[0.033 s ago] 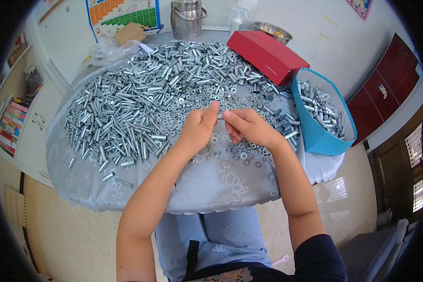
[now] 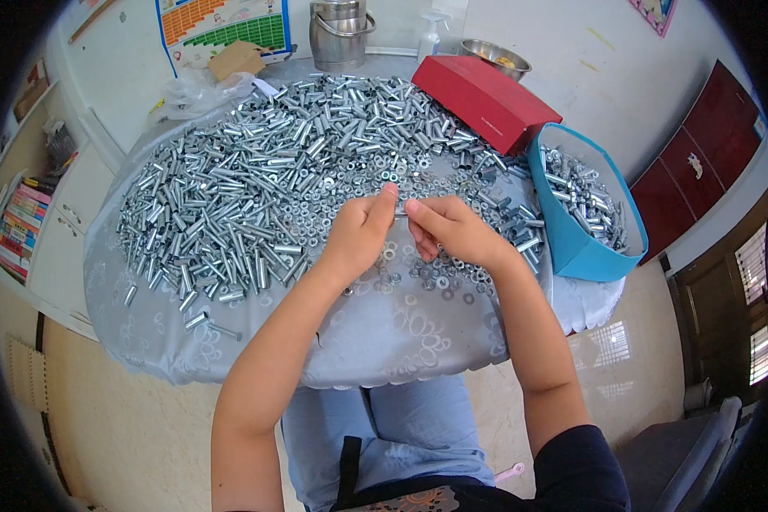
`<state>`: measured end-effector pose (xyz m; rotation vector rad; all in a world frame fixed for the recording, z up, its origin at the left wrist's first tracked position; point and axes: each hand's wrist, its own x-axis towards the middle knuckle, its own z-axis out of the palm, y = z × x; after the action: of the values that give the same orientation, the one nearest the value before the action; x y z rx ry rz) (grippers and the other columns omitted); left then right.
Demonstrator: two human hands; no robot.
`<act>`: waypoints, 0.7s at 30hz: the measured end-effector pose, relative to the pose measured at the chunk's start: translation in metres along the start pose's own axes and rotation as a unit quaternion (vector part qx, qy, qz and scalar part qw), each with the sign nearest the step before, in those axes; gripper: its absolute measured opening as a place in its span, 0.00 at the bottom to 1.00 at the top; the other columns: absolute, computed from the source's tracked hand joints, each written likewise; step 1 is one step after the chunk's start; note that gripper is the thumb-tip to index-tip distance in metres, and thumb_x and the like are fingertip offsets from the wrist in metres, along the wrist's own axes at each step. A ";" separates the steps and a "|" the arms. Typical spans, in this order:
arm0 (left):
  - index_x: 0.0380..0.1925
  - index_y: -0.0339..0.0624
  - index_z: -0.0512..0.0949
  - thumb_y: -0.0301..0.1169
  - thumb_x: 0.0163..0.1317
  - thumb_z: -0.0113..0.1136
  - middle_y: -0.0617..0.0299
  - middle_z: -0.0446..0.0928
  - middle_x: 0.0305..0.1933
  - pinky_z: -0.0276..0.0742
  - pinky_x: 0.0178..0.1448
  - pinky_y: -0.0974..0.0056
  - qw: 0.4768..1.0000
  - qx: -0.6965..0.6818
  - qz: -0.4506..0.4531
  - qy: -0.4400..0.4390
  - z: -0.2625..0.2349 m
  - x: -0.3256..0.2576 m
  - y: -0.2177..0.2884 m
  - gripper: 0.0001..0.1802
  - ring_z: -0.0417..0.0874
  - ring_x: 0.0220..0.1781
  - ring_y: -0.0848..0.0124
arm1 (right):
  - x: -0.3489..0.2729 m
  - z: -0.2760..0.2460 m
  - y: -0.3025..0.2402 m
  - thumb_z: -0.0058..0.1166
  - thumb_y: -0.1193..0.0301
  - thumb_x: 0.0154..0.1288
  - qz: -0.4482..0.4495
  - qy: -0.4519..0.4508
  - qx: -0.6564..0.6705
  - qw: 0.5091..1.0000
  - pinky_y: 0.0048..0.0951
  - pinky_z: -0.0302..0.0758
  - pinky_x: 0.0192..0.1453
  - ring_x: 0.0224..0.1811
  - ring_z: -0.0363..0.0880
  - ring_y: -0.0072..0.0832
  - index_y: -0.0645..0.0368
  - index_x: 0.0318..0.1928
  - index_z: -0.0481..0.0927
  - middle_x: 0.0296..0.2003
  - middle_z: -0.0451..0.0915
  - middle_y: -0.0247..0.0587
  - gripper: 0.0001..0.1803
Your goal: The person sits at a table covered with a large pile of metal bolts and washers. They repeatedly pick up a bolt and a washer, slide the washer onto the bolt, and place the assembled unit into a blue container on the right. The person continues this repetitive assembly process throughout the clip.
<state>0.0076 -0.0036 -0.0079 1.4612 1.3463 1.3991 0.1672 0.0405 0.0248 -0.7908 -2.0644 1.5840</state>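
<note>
Metal piece (image 2: 402, 214): between both sets of fingertips; small, shiny, mostly covered; cannot tell whether bolt, sleeve or both joined.
Weight: probably light, fine for a fingertip pinch.
Stiffness: likely rigid; unlikely to bend, crush or chip under finger pressure.
Surface: looks smooth; may roll or slip between fingertips; cannot tell if oily.
Where to hold: best by opposite ends, thumb pad against finger on each, middle left free.
Left hand (image 2: 360, 232): thumb upright, pressed in against curled fingers, hardly any gap; seemingly pinching left end of metal piece; far-side fingers hidden.
Right hand (image 2: 459, 229): thumb tip down on right end, pinch closed; lower fingers curled below, a little apart from the pinch; exact contact under thumb hidden.
Gap between hands: narrow, bridged by metal piece; thumb tips near each other.
Nuts and washers (image 2: 350, 175): loose, around and just beyond fingers; flat, likely fiddly, better taken by the rim.
Bolts and sleeves (image 2: 200, 200): heaped left of left fingers and farther beyond; likely prone to rolling.
Blue bin (image 2: 584, 260): right of right fingers, well apart; metal fittings (image 2: 584, 200) inside.
Red box (image 2: 486, 98): beyond right fingers, well apart.
</note>
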 end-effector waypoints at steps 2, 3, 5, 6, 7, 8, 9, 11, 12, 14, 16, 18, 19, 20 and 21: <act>0.10 0.38 0.65 0.47 0.64 0.41 0.65 0.61 0.11 0.57 0.23 0.65 0.998 0.046 0.034 0.007 -0.001 -0.001 0.001 0.29 0.60 0.17 0.75 | 0.000 0.000 -0.002 0.37 0.54 0.67 0.009 -0.007 0.020 1.000 0.22 0.65 0.23 0.16 0.68 0.22 0.60 0.16 0.66 0.11 0.64 0.32 0.27; 0.10 0.38 0.66 0.46 0.64 0.41 0.63 0.62 0.11 0.57 0.22 0.64 0.996 0.070 0.052 0.011 -0.002 -0.002 0.003 0.28 0.62 0.16 0.73 | 0.000 0.000 -0.005 0.37 0.53 0.67 0.011 -0.013 0.024 1.000 0.22 0.65 0.23 0.16 0.67 0.22 0.59 0.15 0.65 0.11 0.63 0.32 0.28; 0.11 0.38 0.67 0.42 0.63 0.44 0.60 0.64 0.13 0.60 0.22 0.61 0.967 0.178 0.178 0.049 -0.003 -0.003 0.004 0.25 0.66 0.16 0.67 | -0.001 0.000 -0.009 0.36 0.52 0.67 0.014 -0.023 0.032 0.999 0.22 0.65 0.23 0.15 0.67 0.23 0.58 0.13 0.64 0.09 0.61 0.31 0.29; 0.12 0.38 0.68 0.40 0.62 0.46 0.58 0.65 0.13 0.61 0.21 0.60 0.941 0.229 0.240 0.066 -0.003 -0.003 0.005 0.23 0.68 0.16 0.64 | -0.002 -0.001 -0.008 0.36 0.51 0.67 0.021 -0.030 0.049 0.998 0.22 0.64 0.23 0.14 0.67 0.23 0.57 0.13 0.63 0.08 0.60 0.31 0.29; 0.12 0.36 0.68 0.38 0.61 0.47 0.57 0.65 0.14 0.61 0.22 0.59 0.926 0.256 0.271 0.066 -0.004 -0.003 0.009 0.21 0.68 0.17 0.61 | -0.002 -0.003 -0.008 0.36 0.51 0.67 0.027 -0.038 0.066 0.997 0.22 0.64 0.22 0.14 0.67 0.23 0.56 0.13 0.63 0.07 0.59 0.30 0.29; 0.13 0.35 0.68 0.35 0.60 0.48 0.55 0.66 0.15 0.62 0.22 0.58 0.909 0.281 0.301 0.067 -0.007 -0.004 0.014 0.19 0.68 0.18 0.59 | -0.003 -0.004 -0.007 0.36 0.51 0.67 0.034 -0.045 0.083 0.995 0.22 0.64 0.22 0.14 0.67 0.23 0.56 0.12 0.62 0.07 0.58 0.30 0.30; 0.14 0.34 0.68 0.32 0.59 0.49 0.53 0.66 0.16 0.62 0.23 0.58 0.891 0.307 0.329 0.067 -0.008 -0.005 0.017 0.17 0.68 0.19 0.56 | -0.002 -0.005 -0.006 0.36 0.51 0.67 0.046 -0.054 0.106 0.992 0.23 0.63 0.22 0.13 0.66 0.24 0.55 0.12 0.62 0.06 0.57 0.29 0.29; 0.14 0.35 0.69 0.31 0.58 0.51 0.55 0.64 0.16 0.62 0.22 0.58 0.883 0.310 0.345 0.069 -0.008 -0.005 0.018 0.16 0.68 0.19 0.58 | -0.001 -0.006 -0.004 0.36 0.51 0.67 0.070 -0.073 0.151 0.983 0.23 0.62 0.21 0.13 0.66 0.24 0.54 0.11 0.61 0.05 0.55 0.28 0.29; 0.14 0.35 0.69 0.30 0.57 0.52 0.56 0.64 0.15 0.62 0.22 0.58 0.879 0.312 0.353 0.070 -0.009 -0.005 0.018 0.15 0.68 0.19 0.58 | -0.001 -0.006 -0.004 0.36 0.51 0.67 0.084 -0.076 0.169 0.979 0.23 0.62 0.20 0.12 0.65 0.24 0.53 0.11 0.60 0.05 0.54 0.28 0.29; 0.14 0.36 0.69 0.30 0.56 0.53 0.56 0.64 0.16 0.61 0.21 0.59 0.870 0.318 0.370 0.076 -0.008 -0.005 0.017 0.14 0.68 0.19 0.59 | -0.001 -0.007 -0.005 0.36 0.52 0.67 0.111 -0.083 0.205 0.969 0.23 0.60 0.19 0.12 0.64 0.24 0.52 0.11 0.58 0.05 0.53 0.27 0.29; 0.14 0.36 0.69 0.30 0.54 0.53 0.57 0.64 0.16 0.61 0.21 0.59 0.856 0.328 0.390 0.083 -0.008 -0.005 0.019 0.13 0.68 0.19 0.60 | 0.000 -0.007 -0.001 0.40 0.50 0.65 0.123 -0.106 0.268 0.950 0.23 0.60 0.18 0.11 0.65 0.24 0.51 0.11 0.59 0.04 0.53 0.26 0.28; 0.15 0.37 0.69 0.29 0.53 0.54 0.58 0.64 0.16 0.61 0.21 0.59 0.840 0.346 0.409 0.089 -0.010 -0.004 0.019 0.12 0.68 0.18 0.60 | 0.004 -0.008 0.005 0.42 0.49 0.64 0.144 -0.142 0.325 0.924 0.22 0.59 0.18 0.11 0.65 0.24 0.50 0.11 0.59 0.04 0.53 0.26 0.28; 0.15 0.37 0.69 0.29 0.53 0.54 0.58 0.64 0.16 0.61 0.21 0.59 0.836 0.349 0.414 0.088 -0.011 -0.005 0.020 0.11 0.68 0.19 0.60 | 0.006 -0.010 0.008 0.42 0.49 0.64 0.159 -0.165 0.350 0.908 0.22 0.59 0.18 0.11 0.65 0.24 0.50 0.10 0.59 0.04 0.53 0.26 0.29; 0.15 0.37 0.69 0.29 0.52 0.55 0.58 0.64 0.16 0.61 0.21 0.59 0.832 0.352 0.420 0.087 -0.011 -0.005 0.021 0.11 0.68 0.19 0.60 | 0.008 -0.012 0.011 0.41 0.49 0.63 0.174 -0.187 0.375 0.891 0.22 0.58 0.18 0.11 0.65 0.24 0.49 0.10 0.58 0.04 0.54 0.25 0.29; 0.15 0.38 0.69 0.29 0.51 0.55 0.58 0.63 0.16 0.61 0.21 0.60 0.828 0.355 0.425 0.085 -0.010 -0.006 0.022 0.11 0.68 0.19 0.60 | 0.009 -0.014 0.015 0.41 0.48 0.64 0.179 -0.208 0.394 0.877 0.22 0.59 0.18 0.11 0.65 0.24 0.50 0.11 0.59 0.04 0.54 0.26 0.29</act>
<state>0.0027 -0.0156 0.0130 2.7371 1.4735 1.6405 0.1719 0.0596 0.0136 -0.5556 -1.2863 2.7244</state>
